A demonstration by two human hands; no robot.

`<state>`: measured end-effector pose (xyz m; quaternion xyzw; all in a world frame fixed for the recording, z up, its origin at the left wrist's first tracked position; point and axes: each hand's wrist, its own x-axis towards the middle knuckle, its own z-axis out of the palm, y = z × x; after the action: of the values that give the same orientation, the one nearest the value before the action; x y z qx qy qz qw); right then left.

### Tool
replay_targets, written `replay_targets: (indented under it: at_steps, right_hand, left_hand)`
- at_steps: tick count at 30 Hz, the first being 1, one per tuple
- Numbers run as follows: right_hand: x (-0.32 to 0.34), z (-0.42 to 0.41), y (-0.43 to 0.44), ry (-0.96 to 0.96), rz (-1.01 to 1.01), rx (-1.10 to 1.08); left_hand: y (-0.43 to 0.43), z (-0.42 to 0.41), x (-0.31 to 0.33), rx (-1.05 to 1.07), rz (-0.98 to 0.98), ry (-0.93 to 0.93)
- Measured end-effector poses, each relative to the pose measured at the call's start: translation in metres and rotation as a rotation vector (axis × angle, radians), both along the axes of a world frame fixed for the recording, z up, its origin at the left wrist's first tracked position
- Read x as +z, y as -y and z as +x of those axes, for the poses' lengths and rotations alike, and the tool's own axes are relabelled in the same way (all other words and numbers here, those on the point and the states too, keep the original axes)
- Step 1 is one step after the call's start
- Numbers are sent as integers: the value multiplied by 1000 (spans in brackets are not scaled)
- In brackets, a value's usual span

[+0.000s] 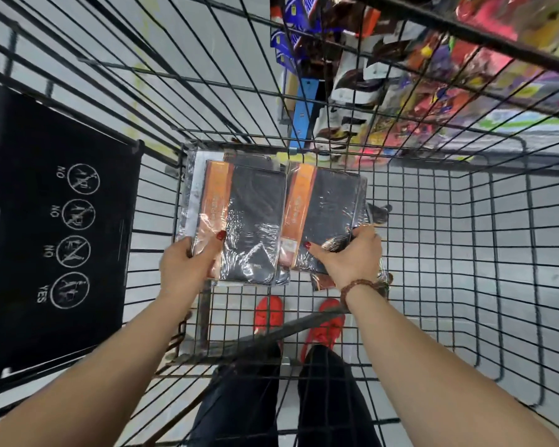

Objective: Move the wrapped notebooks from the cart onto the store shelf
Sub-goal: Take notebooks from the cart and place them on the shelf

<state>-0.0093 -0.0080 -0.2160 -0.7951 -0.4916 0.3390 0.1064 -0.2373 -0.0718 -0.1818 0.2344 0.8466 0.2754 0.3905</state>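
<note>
**Both hands on wrapped notebooks in the cart**

The left hand grips the near-left corner of the left notebook, thumb on top and fingers curled under its edge; the right hand grips the near-right corner of the right notebook, thumb on the cover; each is black with an orange band down its left side, under glossy, crinkled clear film; they sit side by side, close together, over more wrapped packs at the left of the cart; wire floor shows from their right edge to the right wall; a black seat flap stands just left; shelf goods show beyond the far wall.
</note>
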Motion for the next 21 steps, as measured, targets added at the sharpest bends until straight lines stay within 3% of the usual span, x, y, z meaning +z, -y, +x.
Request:
replay_targets:
  at_steps: [9,14,21]
  right_hand:
    - [-1,22,7,-92,-98,-61]
    - [11,36,16,-175,-147,-236]
    - [58,59,15,-369,-55,-288]
  left_hand:
    - [-3,1,-4,26,-83,-15]
    - [-2,8,5,4,-89,-54]
    - [-4,11,42,-55,-82,-150]
